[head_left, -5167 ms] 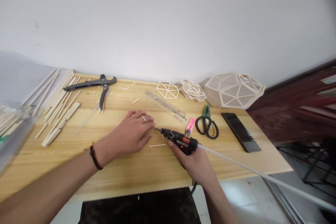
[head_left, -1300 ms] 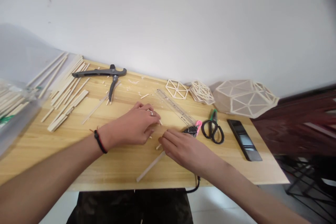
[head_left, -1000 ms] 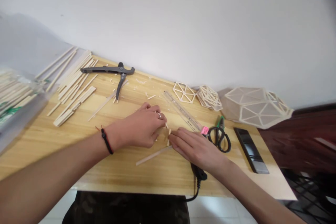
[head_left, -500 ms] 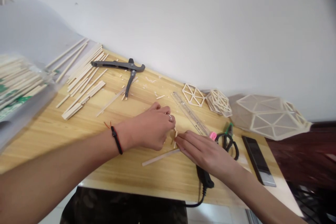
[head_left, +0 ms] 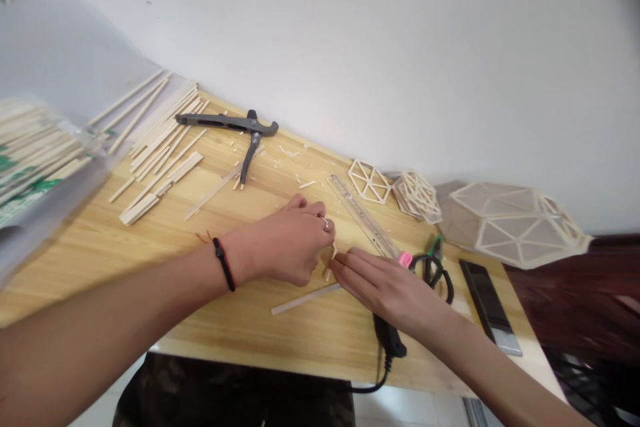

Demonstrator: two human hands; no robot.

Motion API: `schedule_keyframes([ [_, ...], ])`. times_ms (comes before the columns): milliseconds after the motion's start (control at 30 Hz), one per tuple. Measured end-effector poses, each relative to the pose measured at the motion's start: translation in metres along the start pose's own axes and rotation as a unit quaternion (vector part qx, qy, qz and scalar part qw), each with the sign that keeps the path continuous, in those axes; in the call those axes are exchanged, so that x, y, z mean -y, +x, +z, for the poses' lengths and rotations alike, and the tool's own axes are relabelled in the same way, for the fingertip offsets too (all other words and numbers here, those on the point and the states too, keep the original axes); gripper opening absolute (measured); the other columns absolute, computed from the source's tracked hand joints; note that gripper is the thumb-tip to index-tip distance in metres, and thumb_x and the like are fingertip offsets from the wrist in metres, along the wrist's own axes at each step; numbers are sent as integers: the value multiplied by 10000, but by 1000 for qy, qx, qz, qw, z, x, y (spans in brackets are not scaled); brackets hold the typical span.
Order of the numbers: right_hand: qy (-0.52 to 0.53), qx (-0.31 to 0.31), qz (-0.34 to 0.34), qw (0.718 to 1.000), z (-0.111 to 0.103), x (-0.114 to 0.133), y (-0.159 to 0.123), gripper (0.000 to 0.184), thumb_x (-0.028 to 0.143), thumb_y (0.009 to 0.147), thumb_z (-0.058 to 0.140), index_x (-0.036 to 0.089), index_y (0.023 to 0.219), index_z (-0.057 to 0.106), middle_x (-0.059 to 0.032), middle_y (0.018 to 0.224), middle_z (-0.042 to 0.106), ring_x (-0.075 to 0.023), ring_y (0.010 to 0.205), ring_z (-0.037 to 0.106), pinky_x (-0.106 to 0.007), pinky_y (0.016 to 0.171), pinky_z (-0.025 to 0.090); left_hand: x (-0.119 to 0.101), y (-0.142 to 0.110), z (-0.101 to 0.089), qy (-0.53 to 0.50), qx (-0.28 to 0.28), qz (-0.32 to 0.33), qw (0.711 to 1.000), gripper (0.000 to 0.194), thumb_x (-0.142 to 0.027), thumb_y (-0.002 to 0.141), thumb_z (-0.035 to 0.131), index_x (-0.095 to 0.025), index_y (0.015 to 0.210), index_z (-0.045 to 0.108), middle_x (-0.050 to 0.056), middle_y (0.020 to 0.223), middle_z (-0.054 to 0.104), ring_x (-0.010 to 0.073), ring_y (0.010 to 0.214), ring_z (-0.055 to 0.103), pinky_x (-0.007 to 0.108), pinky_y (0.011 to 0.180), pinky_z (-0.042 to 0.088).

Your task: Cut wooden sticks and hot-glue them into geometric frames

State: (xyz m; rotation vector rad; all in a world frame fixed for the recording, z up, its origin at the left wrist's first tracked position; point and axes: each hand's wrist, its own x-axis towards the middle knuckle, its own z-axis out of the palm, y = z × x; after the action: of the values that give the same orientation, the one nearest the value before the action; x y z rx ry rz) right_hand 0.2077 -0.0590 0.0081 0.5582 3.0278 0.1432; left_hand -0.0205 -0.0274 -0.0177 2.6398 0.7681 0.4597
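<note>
My left hand (head_left: 295,240), a ring on one finger, is closed, with its fingertips on small pale wooden sticks (head_left: 331,265) just above the table. My right hand (head_left: 383,283) meets it from the other side, fingers pressed together on the same sticks. Most of the sticks are hidden behind my fingers, so their full shape does not show. A translucent glue stick (head_left: 305,298) lies below the hands, its right end running under my right hand. Partly covered by that hand is a black corded tool (head_left: 389,337), probably a glue gun.
A clear ruler (head_left: 363,213), scissors (head_left: 443,280) and a phone (head_left: 490,307) lie to the right. Wooden stick lattices (head_left: 369,181) and a large faceted frame (head_left: 520,223) stand by the wall. Leftward are a grey cutter (head_left: 227,123), loose sticks (head_left: 167,123) and a bag of sticks (head_left: 35,153).
Both hands stay almost in place, with the fingers shifting slightly around the small sticks. The whole view has moved a little.
</note>
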Motion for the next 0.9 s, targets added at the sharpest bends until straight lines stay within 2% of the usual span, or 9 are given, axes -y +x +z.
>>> schedule_keyframes([
  [300, 15, 12, 5, 1000, 3, -1, 4, 316, 75, 1050, 352, 105, 1038, 667, -123, 934, 709, -229, 872, 672, -350, 744, 606, 3, -1, -1, -12, 3, 6, 1000, 131, -139, 747, 597, -181, 858, 652, 89, 999, 741, 288, 1064, 567, 448, 904, 375],
  [500, 22, -7, 17, 1000, 2, 0, 5, 319, 77, 1051, 344, 117, 1085, 660, -122, 966, 714, -229, 892, 674, -345, 758, 602, 3, -1, -4, -28, 11, 9, 1000, 61, -154, 782, 600, -181, 824, 636, 68, 1018, 738, 277, 1066, 565, 439, 905, 359],
  [733, 62, -7, 51, 997, 5, 0, 4, 264, 81, 1038, 394, 126, 1110, 644, -115, 963, 704, -230, 884, 661, -351, 747, 580, 5, -3, -11, -33, 38, 10, 999, 100, -184, 800, 635, -186, 898, 657, 57, 1156, 718, 292, 1149, 543, 466, 951, 328],
  [900, 74, -19, 77, 994, 5, 2, 6, 250, 71, 1035, 404, 146, 1044, 642, -87, 931, 693, -207, 847, 632, -321, 715, 534, 3, -1, -16, -47, 47, 5, 998, 103, -153, 809, 636, -193, 903, 652, 38, 1205, 707, 286, 1174, 526, 462, 963, 323],
])
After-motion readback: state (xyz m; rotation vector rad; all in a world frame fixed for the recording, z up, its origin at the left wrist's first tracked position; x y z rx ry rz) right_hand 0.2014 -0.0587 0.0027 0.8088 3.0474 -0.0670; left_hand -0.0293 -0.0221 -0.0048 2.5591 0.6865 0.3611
